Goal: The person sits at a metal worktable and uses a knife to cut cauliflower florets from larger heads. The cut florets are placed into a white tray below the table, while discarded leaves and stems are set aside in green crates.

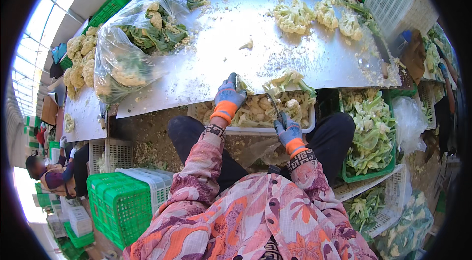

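Note:
My left hand (pixel 230 96), in a grey-blue glove with an orange cuff, is at the table's near edge. Its fingers close on a pale cauliflower piece (pixel 244 85), which they partly hide. My right hand (pixel 288 130), gloved alike, grips a knife (pixel 273 104) whose blade points up and away from me. Just past the blade, a cauliflower chunk with green stalks (pixel 287 80) rests at the table edge, above the white crate (pixel 246 131). That crate stands between my knees, filled with cut cauliflower florets (pixel 263 108).
Crumbs litter the metal table (pixel 216 29). Trimmed cauliflower heads (pixel 294 17) lie at far right, near another knife (pixel 381 55). A plastic bag of cauliflower (pixel 129 58) sits at left. A green crate of leaves (pixel 368 137) stands right, another green crate (pixel 120 206) left. A person (pixel 59 174) sits far left.

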Action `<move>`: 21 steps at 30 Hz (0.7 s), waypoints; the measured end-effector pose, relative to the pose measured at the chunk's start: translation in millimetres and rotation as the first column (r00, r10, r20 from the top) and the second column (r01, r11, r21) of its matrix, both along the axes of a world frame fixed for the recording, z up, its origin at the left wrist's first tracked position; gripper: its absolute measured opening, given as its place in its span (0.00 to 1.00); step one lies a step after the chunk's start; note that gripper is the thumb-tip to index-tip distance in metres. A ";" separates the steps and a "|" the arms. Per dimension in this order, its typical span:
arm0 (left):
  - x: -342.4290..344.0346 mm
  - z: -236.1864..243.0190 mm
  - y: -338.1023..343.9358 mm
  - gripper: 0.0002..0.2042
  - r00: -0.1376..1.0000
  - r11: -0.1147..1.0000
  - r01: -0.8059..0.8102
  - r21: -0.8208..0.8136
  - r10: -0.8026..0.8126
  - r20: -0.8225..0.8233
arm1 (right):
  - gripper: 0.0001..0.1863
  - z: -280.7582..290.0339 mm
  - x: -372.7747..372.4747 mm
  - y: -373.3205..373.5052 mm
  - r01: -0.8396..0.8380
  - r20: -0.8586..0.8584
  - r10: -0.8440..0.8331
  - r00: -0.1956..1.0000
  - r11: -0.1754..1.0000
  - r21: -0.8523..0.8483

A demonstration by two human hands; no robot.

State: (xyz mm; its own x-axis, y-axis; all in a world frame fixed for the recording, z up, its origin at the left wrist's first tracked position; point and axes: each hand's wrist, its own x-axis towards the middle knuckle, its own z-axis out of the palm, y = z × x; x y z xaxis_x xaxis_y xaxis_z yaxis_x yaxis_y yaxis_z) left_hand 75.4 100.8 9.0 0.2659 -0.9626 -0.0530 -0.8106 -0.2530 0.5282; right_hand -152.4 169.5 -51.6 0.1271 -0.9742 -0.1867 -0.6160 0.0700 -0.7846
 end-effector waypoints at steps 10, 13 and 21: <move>-53.5 -6.4 -22.2 0.27 0.829 0.837 0.528 -0.142 -0.472 0.299 | 0.21 -2.8 -7.9 11.9 0.090 0.231 -0.062 0.971 0.990 -0.112; -57.8 -24.9 -28.2 0.26 0.887 0.882 0.442 -0.164 -0.402 0.229 | 0.20 4.6 -20.8 8.8 0.206 0.329 -0.150 0.932 0.968 -0.142; -51.8 -33.6 -27.1 0.27 0.912 0.890 0.402 -0.216 -0.367 0.184 | 0.22 46.2 -0.4 -65.3 0.160 -0.253 -0.226 0.941 0.953 -0.256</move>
State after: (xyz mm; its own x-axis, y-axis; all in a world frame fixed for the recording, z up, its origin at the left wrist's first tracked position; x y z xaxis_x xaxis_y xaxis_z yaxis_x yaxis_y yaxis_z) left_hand 23.6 73.7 -24.7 -0.1400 -0.9685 0.2061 -0.8855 0.2156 0.4115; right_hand -152.8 104.3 -5.5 -0.0921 -0.9948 0.0433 -0.8029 0.0484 -0.5941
